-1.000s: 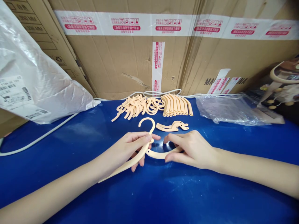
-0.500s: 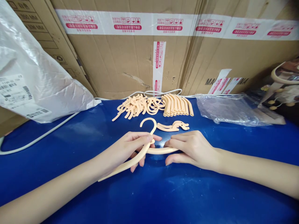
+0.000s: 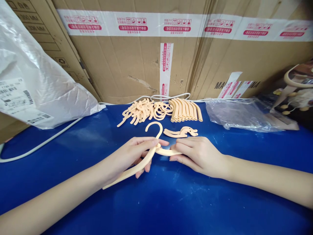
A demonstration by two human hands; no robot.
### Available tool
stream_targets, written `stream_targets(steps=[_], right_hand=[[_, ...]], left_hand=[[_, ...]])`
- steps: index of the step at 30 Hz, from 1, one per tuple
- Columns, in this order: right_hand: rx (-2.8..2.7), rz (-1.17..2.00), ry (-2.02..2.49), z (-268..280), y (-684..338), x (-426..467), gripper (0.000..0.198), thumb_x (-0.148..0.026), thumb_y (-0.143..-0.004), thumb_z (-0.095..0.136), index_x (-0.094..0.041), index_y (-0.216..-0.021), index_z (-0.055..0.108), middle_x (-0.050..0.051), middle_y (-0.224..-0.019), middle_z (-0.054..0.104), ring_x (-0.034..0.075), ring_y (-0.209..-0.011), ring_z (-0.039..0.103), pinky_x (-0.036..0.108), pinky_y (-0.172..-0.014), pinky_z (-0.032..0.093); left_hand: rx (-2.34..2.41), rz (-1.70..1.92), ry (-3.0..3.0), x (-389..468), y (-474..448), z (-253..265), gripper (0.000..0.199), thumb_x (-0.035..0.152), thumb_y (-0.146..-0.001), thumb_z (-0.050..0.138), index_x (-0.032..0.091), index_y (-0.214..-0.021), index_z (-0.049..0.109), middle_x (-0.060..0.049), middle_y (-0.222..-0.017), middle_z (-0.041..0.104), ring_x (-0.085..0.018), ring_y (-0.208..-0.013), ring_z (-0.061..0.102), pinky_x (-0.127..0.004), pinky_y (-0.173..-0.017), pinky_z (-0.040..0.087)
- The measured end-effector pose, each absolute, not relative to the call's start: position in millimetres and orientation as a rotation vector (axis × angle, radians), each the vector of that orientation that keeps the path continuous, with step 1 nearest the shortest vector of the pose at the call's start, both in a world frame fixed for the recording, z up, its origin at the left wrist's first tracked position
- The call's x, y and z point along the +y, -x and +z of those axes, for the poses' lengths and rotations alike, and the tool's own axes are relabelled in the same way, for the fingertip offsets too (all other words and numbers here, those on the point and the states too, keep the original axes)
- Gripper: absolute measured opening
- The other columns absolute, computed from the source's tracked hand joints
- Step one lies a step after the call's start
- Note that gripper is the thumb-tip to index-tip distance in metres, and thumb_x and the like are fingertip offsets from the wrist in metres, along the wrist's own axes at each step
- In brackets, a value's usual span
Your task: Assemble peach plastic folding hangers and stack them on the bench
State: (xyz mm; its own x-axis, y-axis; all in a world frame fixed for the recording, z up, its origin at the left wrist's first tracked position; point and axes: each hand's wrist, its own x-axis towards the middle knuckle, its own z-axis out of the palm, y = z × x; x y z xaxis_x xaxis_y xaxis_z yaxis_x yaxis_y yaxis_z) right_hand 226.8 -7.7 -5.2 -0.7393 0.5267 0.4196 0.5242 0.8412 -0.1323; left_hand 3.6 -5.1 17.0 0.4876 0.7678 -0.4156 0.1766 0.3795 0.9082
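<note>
Working at the blue counter [image 3: 156, 209], near its middle. With left hand [image 3: 136, 149] and right hand [image 3: 200, 155] closed, pinching respectively a hooked hanger piece [image 3: 144, 163] and a curved bar [image 3: 168, 152] apparently touching it at the joint. Seemingly fitting them together; probably calls next for aligning these 2 parts, then pressing firmly.

Hanger parts [image 3: 180, 111] on blue table [image 3: 171, 202]

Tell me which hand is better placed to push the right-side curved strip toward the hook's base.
Probably the right hand: it grips that curved strip, whose inner end lies at the base of the hook. The left hand pinches near that base, so it seems better suited to steadying.
</note>
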Motion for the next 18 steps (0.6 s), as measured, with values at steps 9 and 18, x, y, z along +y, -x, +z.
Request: stream_targets(steps=[9, 18], right_hand=[[-2.597, 0.001, 0.786, -2.6, -228.4, -7.1, 0.027, -0.032, -0.096, 0.042, -0.020, -0.108, 0.062, 0.001, -0.077, 0.058, 0.012, -0.070, 0.054, 0.024, -0.062, 0.039], [-2.603, 0.065, 0.809, -2.9, -227.0, -4.8, 0.027, -0.026, -0.097, 0.037, -0.017, -0.103, 0.062, 0.005, -0.090, 0.061, 0.016, -0.088, 0.056, 0.027, -0.076, 0.043]], left_hand=[[1.025, 0.542, -1.054, -5.2, -6.5, 21.0, 0.034, 0.041, -0.087, 0.052, 0.017, -0.106, 0.068, 0.003, -0.042, 0.051, -0.007, -0.032, 0.044, -0.013, -0.032, 0.037], [1.008, 0.490, -1.081, -2.4, -4.6, 19.4, 0.034, 0.043, -0.087, 0.052, 0.019, -0.106, 0.067, 0.002, -0.045, 0.053, -0.006, -0.032, 0.044, -0.012, -0.033, 0.038]])
